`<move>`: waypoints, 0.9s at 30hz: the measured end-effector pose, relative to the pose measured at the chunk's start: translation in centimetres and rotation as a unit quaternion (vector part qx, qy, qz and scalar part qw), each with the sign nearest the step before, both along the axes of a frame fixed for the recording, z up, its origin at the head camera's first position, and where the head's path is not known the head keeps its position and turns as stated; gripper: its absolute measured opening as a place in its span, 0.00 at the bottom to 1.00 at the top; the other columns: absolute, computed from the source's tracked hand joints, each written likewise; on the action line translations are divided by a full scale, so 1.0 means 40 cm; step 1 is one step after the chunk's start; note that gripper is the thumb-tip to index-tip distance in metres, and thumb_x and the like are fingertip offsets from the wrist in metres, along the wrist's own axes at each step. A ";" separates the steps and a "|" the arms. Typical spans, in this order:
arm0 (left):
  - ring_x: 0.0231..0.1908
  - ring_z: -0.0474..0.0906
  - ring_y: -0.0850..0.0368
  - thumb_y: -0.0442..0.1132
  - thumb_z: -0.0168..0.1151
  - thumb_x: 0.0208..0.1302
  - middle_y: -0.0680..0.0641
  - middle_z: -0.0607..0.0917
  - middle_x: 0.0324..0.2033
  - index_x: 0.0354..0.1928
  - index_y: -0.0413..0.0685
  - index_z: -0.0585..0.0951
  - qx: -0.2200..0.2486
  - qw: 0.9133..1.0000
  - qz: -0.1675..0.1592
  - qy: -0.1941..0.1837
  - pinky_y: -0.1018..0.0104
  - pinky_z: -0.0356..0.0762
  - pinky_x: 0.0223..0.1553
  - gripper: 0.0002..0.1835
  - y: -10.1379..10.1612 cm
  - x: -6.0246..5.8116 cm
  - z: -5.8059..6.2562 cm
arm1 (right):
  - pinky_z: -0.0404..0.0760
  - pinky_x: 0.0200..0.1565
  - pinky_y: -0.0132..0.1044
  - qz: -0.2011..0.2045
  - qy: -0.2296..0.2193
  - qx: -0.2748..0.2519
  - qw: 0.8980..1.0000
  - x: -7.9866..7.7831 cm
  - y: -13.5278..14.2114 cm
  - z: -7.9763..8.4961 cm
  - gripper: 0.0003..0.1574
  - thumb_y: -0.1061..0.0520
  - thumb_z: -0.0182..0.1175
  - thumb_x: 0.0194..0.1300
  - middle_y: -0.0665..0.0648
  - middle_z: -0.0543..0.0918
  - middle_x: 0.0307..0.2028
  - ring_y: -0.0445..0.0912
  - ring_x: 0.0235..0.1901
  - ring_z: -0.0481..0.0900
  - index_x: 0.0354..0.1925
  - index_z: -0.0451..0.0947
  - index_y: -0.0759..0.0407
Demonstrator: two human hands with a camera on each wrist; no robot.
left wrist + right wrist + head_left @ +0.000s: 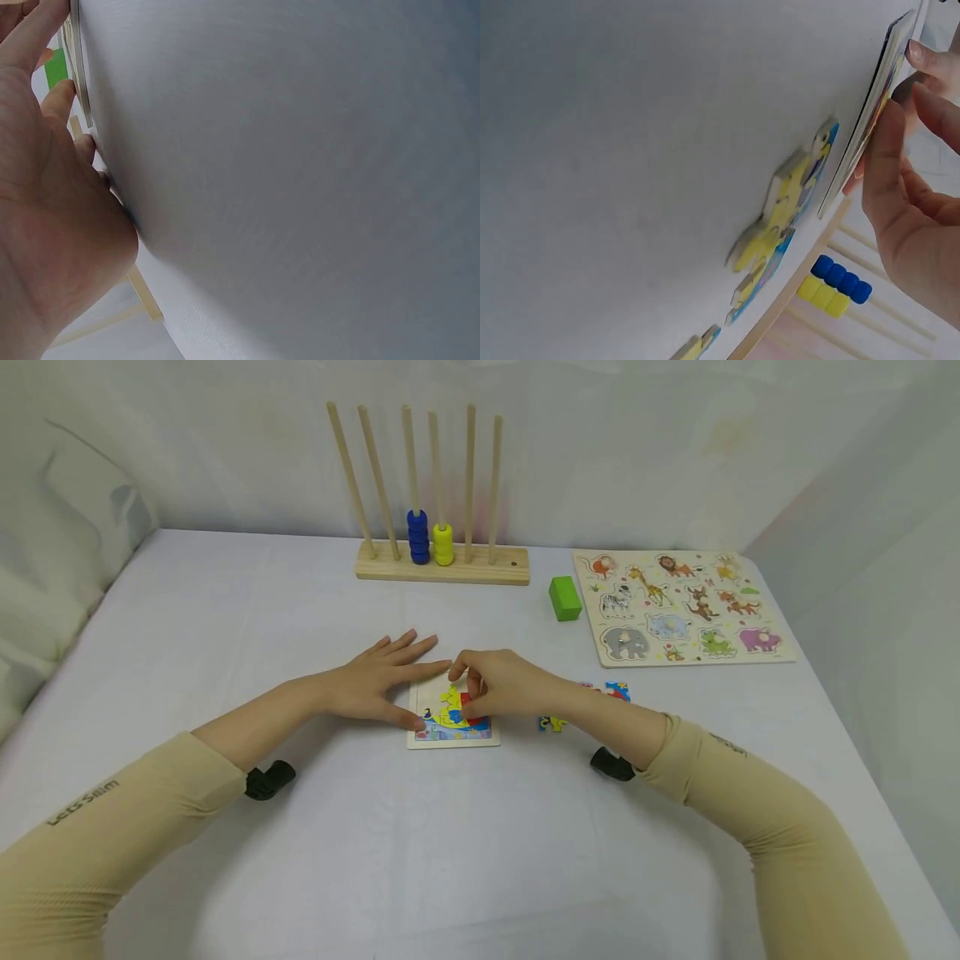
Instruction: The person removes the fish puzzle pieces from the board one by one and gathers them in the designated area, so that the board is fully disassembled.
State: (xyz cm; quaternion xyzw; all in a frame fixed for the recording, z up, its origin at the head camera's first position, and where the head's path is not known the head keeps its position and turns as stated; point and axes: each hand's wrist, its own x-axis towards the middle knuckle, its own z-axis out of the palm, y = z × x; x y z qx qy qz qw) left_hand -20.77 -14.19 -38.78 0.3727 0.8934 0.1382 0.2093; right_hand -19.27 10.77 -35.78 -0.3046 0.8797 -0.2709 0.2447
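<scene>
A small jigsaw board [453,743] with a light wooden frame lies flat on the table, partly filled with yellow, blue and red pieces. My left hand [367,685] spreads its fingers beside it, thumb on the board's lower left and index finger along its top edge. Over the board's right side, my right hand [510,683] bends its fingers down and pinches a red puzzle piece [474,707] with thumb and index finger. The fingers partly hide that piece. In the right wrist view, the right fingertips [891,112] are right at the board's surface.
Loose puzzle pieces [553,724] lie under and beside the right forearm. Behind stands a wooden peg rack [442,573] with blue and yellow beads. A green block [565,598] and an animal puzzle board [690,658] are at the back right.
</scene>
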 end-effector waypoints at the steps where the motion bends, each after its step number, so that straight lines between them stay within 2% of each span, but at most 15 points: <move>1: 0.80 0.27 0.39 0.67 0.65 0.56 0.48 0.40 0.81 0.77 0.69 0.54 0.000 1.000 0.000 0.000 0.32 0.29 0.75 0.50 0.000 0.001 0.001 | 0.73 0.35 0.28 0.003 0.003 0.002 1.000 0.001 -0.001 -0.002 0.26 0.55 0.69 0.60 0.50 0.78 0.30 0.41 0.30 0.75 0.55 0.73 0.57; 5: 0.80 0.28 0.39 0.66 0.65 0.56 0.48 0.40 0.81 0.77 0.68 0.55 -0.001 1.000 0.000 0.000 0.32 0.29 0.75 0.49 0.002 0.002 0.002 | 0.71 0.36 0.28 0.012 0.015 0.010 1.000 0.006 -0.002 -0.009 0.27 0.55 0.70 0.59 0.50 0.76 0.30 0.41 0.31 0.73 0.55 0.73 0.57; 14: 0.80 0.28 0.39 0.67 0.65 0.56 0.48 0.40 0.81 0.77 0.68 0.54 -0.001 1.000 0.000 0.003 0.31 0.29 0.75 0.49 0.002 0.000 0.000 | 0.71 0.37 0.30 0.003 0.018 0.023 1.000 0.011 -0.002 -0.011 0.28 0.55 0.70 0.60 0.51 0.76 0.31 0.42 0.32 0.72 0.56 0.72 0.58; 27: 0.79 0.28 0.38 0.66 0.65 0.56 0.47 0.41 0.80 0.77 0.67 0.55 0.001 1.000 -0.001 0.001 0.30 0.30 0.75 0.50 0.005 0.001 0.003 | 0.71 0.38 0.29 0.002 0.018 0.010 1.000 0.012 0.002 -0.016 0.27 0.55 0.69 0.61 0.51 0.76 0.32 0.42 0.32 0.73 0.56 0.73 0.58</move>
